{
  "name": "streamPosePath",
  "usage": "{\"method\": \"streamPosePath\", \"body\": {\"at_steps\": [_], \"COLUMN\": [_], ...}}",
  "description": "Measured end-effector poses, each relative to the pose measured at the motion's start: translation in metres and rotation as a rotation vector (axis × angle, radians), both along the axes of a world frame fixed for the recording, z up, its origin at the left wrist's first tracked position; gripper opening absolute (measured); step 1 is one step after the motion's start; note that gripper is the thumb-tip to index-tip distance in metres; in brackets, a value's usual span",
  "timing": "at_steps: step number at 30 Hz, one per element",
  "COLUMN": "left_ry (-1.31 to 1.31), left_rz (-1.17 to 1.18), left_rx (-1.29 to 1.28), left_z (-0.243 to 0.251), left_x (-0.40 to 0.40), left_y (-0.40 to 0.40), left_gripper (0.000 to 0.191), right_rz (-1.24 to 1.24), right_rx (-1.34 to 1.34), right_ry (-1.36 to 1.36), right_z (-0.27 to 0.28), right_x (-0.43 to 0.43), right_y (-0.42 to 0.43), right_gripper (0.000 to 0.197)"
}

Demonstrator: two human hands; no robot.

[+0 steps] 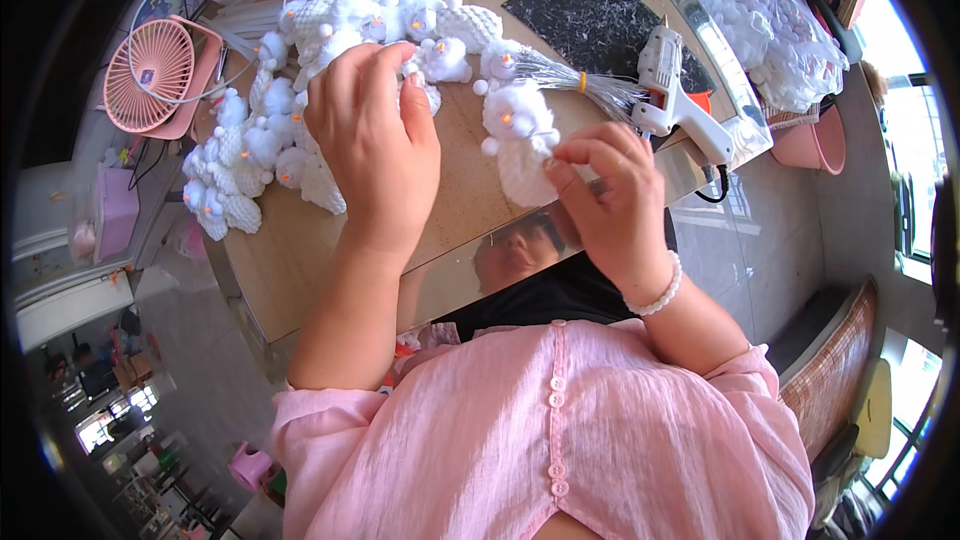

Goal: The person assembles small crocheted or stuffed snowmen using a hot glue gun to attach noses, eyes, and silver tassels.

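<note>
My left hand [375, 142] is raised beside a heap of white plush snowman dolls [300, 112] with orange noses. Its thumb stands apart from its curved fingers, and white fluff shows behind the gap. One snowman doll [523, 142] lies by itself near the table's front edge. At that doll's lower right side is my right hand [611, 191], thumb and index fingertips close together; whether they pinch it I cannot tell. Just beyond lies another snowman doll [499, 60], beside a bundle of silvery wires [559, 75] tied with a yellow band.
A white hot glue gun [679, 94] rests near a black mat [581, 11] at the table's [292, 270] right. A pink fan [154, 75] stands on the left. Plastic bags of white pieces [795, 45] and a pink bucket [814, 142] are beyond the right edge.
</note>
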State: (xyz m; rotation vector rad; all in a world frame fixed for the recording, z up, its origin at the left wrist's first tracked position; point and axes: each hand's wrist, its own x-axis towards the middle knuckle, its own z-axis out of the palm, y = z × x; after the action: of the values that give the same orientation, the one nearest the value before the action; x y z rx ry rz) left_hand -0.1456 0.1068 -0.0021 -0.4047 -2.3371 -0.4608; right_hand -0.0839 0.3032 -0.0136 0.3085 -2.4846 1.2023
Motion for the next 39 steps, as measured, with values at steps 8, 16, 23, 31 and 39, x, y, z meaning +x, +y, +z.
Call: {"method": "streamPosePath", "body": {"at_steps": [8,16,23,31,39], "left_ry": [-0.200,0.036,0.124,-0.226,-0.076], "left_rz": [0.133,0.052,-0.154,-0.050,-0.185], "left_rx": [-0.257,-0.084,0.112,-0.127,0.438], "left_z": [-0.012,-0.020,-0.018,-0.013,0.000], "left_x": [-0.008,-0.019,-0.022,-0.011,-0.005], "left_y": [0.003,0.000,-0.005,0.001,0.004], "left_gripper": [0.028,0.017,0.020,0.034,0.029], "right_rz": [0.073,-0.085,-0.284,-0.322,-0.202], "right_rx": [0.247,0.563,0.788,0.608,0.673], "right_ry": [0.129,0.316,0.193,0.221,0.227], "right_z": [-0.004,0.009,0.000,0.018,0.010], "right_x": [-0.001,-0.048,-0.084,-0.072,-0.061], "right_y": [-0.007,0.015,0.023,0.058,0.051], "right_gripper": [0.006,0.007,0.014,0.010,0.007]}}
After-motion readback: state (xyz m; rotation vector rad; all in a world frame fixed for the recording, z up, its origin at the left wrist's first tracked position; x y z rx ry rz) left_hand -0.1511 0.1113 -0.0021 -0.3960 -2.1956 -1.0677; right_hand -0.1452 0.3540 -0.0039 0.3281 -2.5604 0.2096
